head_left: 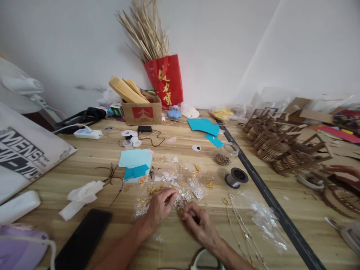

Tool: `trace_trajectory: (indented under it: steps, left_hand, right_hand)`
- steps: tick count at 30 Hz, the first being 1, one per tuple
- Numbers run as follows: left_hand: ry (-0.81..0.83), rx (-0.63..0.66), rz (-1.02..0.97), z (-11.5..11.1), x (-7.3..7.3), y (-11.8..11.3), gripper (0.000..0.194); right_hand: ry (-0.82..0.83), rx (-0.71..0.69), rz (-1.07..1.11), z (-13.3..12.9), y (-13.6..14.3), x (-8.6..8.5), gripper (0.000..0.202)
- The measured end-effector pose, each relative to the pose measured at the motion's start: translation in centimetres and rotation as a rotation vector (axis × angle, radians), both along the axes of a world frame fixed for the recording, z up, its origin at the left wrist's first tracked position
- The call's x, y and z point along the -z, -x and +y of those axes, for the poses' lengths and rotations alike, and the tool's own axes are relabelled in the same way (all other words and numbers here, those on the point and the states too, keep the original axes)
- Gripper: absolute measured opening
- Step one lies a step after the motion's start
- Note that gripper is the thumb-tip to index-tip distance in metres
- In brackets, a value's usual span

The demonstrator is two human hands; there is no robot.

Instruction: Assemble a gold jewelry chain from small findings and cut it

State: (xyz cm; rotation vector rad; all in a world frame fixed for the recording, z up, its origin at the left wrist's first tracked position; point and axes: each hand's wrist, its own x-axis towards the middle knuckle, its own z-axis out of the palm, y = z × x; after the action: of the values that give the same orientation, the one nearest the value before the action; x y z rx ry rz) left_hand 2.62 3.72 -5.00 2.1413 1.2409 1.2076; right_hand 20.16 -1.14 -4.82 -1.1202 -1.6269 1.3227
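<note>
My left hand (162, 204) is closed in a pinch over the near side of a spread of small silver charms (184, 197). Opposite it, my right hand (199, 223) curls with thumb and forefinger together beside the same pile. Whatever the fingertips hold is too small to make out. Gold findings (154, 189) and more silver pieces lie in flat clear bags around the hands. To the right, gold and silver chains (239, 228) are stretched along the table. A few loose silver bits (159, 239) rest in front of my left wrist.
A wire spool (236, 177), a bead jar (223, 159) and clear bags (268, 221) stand or lie right. A greenish round object (206, 259) is at the near edge. Left are a black phone (84, 240) and blue cards (136, 170). Another person's hand (344, 171) is beside wooden baskets (284, 150).
</note>
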Motion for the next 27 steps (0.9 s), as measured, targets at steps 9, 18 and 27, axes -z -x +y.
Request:
trace_trajectory:
  steps: [9, 18, 27]
  left_hand:
    - [-0.062, 0.051, 0.131, -0.1, -0.6, -0.1, 0.018]
    - [-0.007, 0.009, 0.391, 0.3, -2.6, 0.3, 0.017]
    - [0.023, 0.028, 0.787, 0.4, -3.5, 1.9, 0.019]
  right_hand:
    - [-0.054, 0.007, -0.021, 0.1, 0.0, -0.5, 0.022]
    - [-0.093, 0.012, -0.038, 0.1, 0.0, -0.2, 0.014]
    - [-0.125, 0.011, -0.031, 0.1, -0.1, 0.0, 0.012]
